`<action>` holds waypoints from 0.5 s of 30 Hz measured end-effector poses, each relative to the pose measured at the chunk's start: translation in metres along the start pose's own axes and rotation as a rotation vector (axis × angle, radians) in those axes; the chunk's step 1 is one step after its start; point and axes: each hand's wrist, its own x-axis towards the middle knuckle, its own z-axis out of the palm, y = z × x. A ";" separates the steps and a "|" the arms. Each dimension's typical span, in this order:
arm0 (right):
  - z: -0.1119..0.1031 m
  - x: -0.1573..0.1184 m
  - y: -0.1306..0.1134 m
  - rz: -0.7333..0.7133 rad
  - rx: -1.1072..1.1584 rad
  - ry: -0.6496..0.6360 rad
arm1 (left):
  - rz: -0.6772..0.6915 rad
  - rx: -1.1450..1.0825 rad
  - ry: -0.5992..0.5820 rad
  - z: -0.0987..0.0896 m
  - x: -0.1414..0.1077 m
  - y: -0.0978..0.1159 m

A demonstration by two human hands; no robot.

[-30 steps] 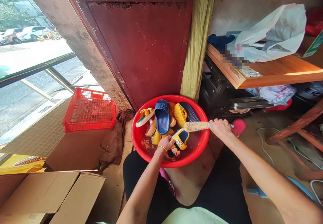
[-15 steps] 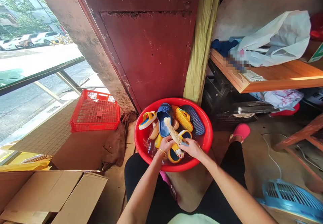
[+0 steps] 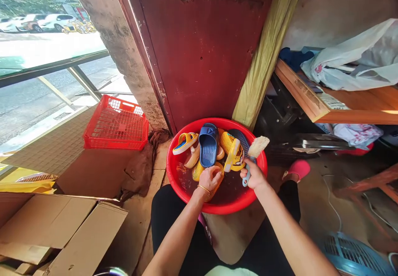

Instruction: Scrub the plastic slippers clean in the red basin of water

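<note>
A red basin (image 3: 263, 164) holds dark water and several slippers. My left hand (image 3: 208, 179) is over a yellow slipper (image 3: 217, 187), just below a blue slipper (image 3: 208, 145); its fingers are bent, with a gap between thumb and fingers, and nothing shows between them. My right hand (image 3: 255, 176) is closed round the grey-blue handle of a brush (image 3: 258, 146), whose pale bristles point up and outward at the basin's right edge. Against the fingertips of that hand a yellow slipper with a white sole (image 3: 234, 156) stands tilted on its side. Another yellow slipper (image 3: 185, 142) lies at the left rim.
A dark red door (image 3: 202, 60) stands behind the basin. To the left are a red crate (image 3: 120, 124) and open cardboard boxes (image 3: 56, 222). On the right are a wooden table (image 3: 314, 102) with a plastic bag, and a blue fan (image 3: 354, 255) on the floor.
My right hand has moved right and up with the brush, which now points away from the slippers. The yellow slipper has gone from under my left hand to beside my right. The view has shifted.
</note>
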 end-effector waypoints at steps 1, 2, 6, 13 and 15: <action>0.007 0.004 -0.008 0.007 0.030 -0.021 | 0.026 0.047 -0.019 -0.001 0.000 0.001; 0.017 0.009 -0.017 0.014 0.066 -0.039 | 0.054 0.099 -0.049 -0.001 -0.001 0.001; 0.068 0.042 -0.048 0.013 0.123 0.035 | 0.089 0.397 -0.217 0.009 -0.002 -0.001; 0.113 0.074 -0.050 -0.013 0.082 0.092 | 0.007 0.531 -0.243 0.020 -0.004 -0.015; 0.098 0.065 -0.044 -0.036 0.035 0.070 | 0.031 0.404 -0.209 0.014 -0.002 -0.016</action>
